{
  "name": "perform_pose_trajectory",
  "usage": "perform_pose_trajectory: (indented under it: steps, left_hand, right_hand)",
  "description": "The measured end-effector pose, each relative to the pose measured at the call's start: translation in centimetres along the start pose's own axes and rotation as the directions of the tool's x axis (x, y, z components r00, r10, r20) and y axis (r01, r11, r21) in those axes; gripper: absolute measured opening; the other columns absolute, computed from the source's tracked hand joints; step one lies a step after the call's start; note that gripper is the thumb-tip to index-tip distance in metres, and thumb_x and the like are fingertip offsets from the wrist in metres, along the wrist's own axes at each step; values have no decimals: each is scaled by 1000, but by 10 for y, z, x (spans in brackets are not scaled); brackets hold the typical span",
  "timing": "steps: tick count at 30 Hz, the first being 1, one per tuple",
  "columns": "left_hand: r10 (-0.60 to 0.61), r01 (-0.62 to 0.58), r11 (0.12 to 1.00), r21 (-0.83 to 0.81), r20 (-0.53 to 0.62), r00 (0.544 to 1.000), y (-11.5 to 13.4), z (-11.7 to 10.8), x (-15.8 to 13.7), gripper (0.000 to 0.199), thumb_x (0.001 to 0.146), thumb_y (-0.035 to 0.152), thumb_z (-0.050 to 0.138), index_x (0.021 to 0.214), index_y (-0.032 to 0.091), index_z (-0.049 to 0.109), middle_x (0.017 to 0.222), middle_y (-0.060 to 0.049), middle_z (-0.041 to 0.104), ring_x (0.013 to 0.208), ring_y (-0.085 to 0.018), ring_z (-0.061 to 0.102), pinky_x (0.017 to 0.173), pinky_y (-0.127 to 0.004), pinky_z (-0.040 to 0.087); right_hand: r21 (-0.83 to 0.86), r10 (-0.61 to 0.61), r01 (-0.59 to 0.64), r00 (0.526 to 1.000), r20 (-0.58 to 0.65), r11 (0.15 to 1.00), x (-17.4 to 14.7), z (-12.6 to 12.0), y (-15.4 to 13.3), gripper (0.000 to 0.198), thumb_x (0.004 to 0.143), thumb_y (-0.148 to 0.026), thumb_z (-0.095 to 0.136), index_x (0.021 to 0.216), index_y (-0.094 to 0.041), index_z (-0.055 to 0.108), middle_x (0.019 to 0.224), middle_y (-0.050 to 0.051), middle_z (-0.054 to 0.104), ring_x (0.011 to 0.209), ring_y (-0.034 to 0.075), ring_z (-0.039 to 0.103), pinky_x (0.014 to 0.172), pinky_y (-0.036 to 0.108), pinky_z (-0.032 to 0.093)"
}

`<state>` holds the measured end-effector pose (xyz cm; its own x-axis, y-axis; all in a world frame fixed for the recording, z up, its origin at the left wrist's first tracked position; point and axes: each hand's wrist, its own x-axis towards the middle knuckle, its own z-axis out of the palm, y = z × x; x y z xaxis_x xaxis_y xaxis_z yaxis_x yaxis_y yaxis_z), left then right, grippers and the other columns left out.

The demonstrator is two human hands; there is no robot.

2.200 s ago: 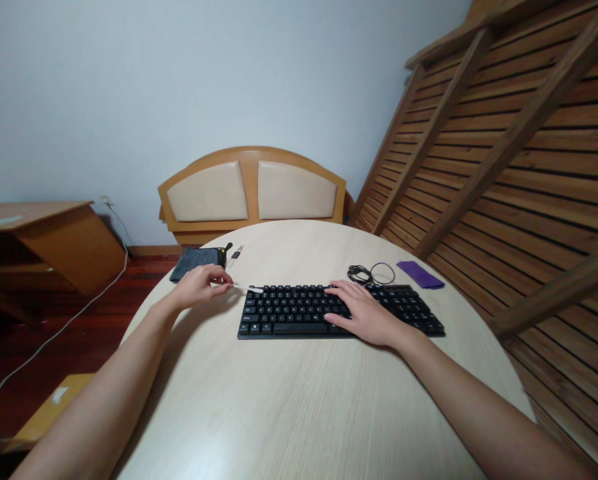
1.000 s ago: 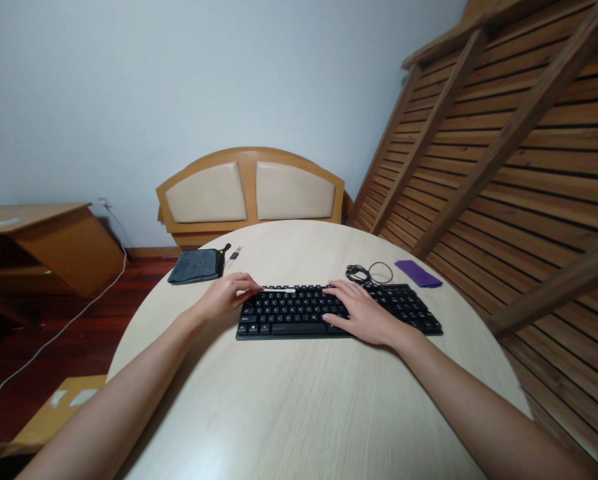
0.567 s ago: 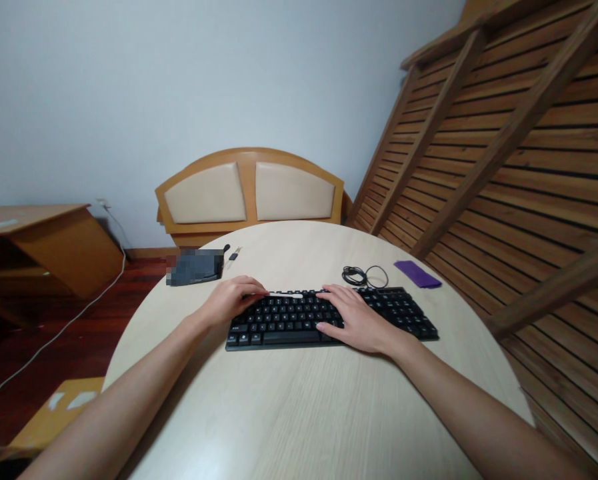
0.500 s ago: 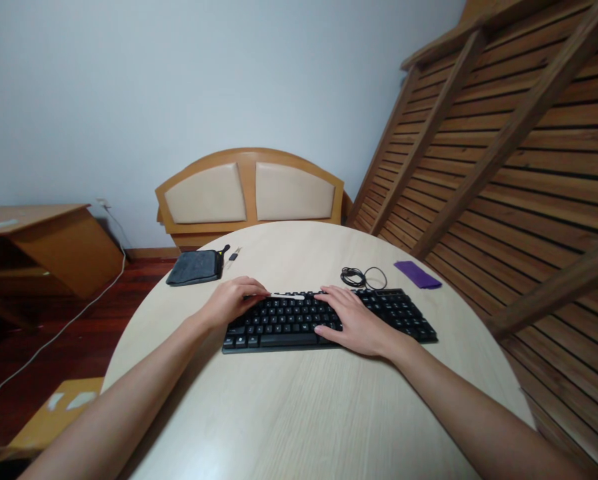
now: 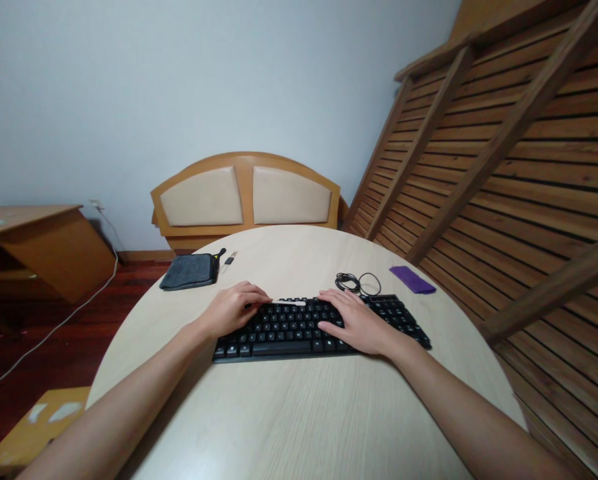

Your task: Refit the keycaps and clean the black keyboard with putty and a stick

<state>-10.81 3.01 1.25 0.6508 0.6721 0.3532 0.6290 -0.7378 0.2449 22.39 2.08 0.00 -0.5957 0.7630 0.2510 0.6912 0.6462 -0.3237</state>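
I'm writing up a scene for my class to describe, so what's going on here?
A person sits or stands at a round table. The left hand pinches a slim white stick over the back rows of a black keyboard; the right hand rests spread on its keys. Behind the keyboard, toward the right, lie a coiled black cable and a purple cloth.

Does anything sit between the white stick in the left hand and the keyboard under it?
Nothing visible: the left hand holds the white stick over the back of the keyboard; touching or not, I can't tell. The right hand lies just beyond the stick's tip.
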Motion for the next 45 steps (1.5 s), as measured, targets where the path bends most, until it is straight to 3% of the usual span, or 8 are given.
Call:
perform_pose_trajectory:
  steps: [3,13,23,33,45]
  left_hand:
    - [6,-6,1000,-17,8,1000,-6,-2,-3,35,89,11,48,112,24,72,110,-5,72,104,-22,63,94,-38,52]
    - [28,-29,999,32,21,999,0,10,6,34,99,17,45,120,26,70,115,-5,70,105,-22,63,90,-36,52]
    - [50,-60,990,128,80,996,28,16,38,39,94,8,46,120,23,71,115,-4,71,102,-22,66,85,-34,54]
    - [68,-80,989,121,97,993,46,31,66,34,98,13,47,119,23,71,115,-4,72,103,-21,66,87,-32,54]
    - [36,-40,993,111,43,998,44,39,62,36,95,10,46,120,23,70,113,-4,73,102,-21,67,86,-33,55]
  right_hand:
    - [-13,-3,3,1000,3,1000,0,-4,4,55,94,-58,54,137,-24,54,142,9,58,135,30,47,117,54,31]
    - [31,36,-38,998,43,999,-5,-24,23,48,92,-52,58,132,-25,61,131,7,66,122,28,59,106,45,46]
    - [35,40,-42,998,50,999,-3,-21,28,44,93,-47,58,131,-23,62,130,8,66,120,28,59,104,44,46]
    - [39,76,-77,997,33,996,-5,-21,30,50,92,-49,59,134,-21,60,133,10,64,122,28,59,106,43,45]
    - [42,103,-103,995,7,994,-9,-22,48,53,87,-53,64,131,-22,64,129,11,67,121,31,60,104,47,47]
